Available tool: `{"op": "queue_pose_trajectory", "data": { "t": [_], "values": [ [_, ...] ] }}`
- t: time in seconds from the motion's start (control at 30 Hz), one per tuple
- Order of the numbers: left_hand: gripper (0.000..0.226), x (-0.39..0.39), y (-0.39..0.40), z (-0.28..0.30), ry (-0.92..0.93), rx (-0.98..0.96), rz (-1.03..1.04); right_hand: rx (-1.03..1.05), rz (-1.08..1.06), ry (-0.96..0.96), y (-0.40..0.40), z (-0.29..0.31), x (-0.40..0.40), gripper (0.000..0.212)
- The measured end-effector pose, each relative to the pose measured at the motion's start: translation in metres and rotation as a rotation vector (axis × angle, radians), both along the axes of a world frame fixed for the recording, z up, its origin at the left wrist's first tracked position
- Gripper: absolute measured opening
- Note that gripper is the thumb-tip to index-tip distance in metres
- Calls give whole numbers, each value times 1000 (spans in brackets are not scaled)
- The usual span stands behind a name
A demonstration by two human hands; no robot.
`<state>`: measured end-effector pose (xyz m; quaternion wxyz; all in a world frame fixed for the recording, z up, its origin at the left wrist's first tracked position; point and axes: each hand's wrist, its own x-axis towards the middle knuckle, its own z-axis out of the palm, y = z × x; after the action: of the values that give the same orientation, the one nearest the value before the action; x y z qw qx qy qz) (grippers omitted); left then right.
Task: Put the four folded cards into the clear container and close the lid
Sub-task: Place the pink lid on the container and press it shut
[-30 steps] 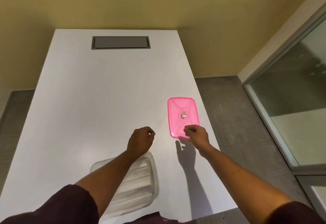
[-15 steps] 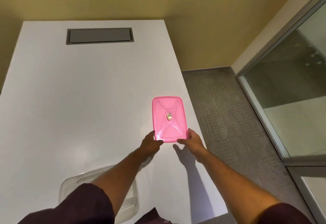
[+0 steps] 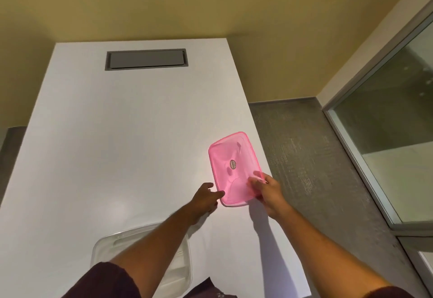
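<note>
The pink lid (image 3: 234, 166) is tilted up off the white table (image 3: 117, 133) near its right edge, underside towards me, with a small oval sticker showing through. My right hand (image 3: 267, 192) pinches its near right corner. My left hand (image 3: 206, 197) touches the lid's near left edge with its fingertips. The clear container (image 3: 140, 234) lies at the near edge of the table, mostly hidden under my left forearm. White folded cards show faintly inside it.
A grey recessed cable hatch (image 3: 146, 59) sits at the far end of the table. Grey carpet (image 3: 316, 168) lies to the right of the table, and a glass partition (image 3: 393, 122) stands beyond it. A yellow wall closes the far side.
The lid lay flat on the table a second ago; now both hands have lifted and tilted its near end. My left hand moved right from above the container to the lid.
</note>
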<state>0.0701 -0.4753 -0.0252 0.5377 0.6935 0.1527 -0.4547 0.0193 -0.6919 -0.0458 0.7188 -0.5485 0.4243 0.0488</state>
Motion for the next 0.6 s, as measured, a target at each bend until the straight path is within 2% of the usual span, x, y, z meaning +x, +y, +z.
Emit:
{"op": "queue_pose_trajectory", "data": {
  "t": [0.13,0.2,0.3,0.4,0.53,0.6],
  "values": [
    [56,1,19,16,-346,154,-3,42,-12,-123,4,25,7,31],
    [53,9,31,34,-486,185,123,66,-41,-186,7,38,8,34],
    [49,22,56,60,-582,208,334,87,-45,-248,12,57,12,56],
    [46,22,93,75,-556,166,396,137,-65,-293,26,68,15,55],
    [30,-3,129,93,-400,-49,432,159,-5,-282,58,75,16,53],
    [35,-19,143,102,-370,-99,476,156,42,-258,78,77,15,47]
  ]
}}
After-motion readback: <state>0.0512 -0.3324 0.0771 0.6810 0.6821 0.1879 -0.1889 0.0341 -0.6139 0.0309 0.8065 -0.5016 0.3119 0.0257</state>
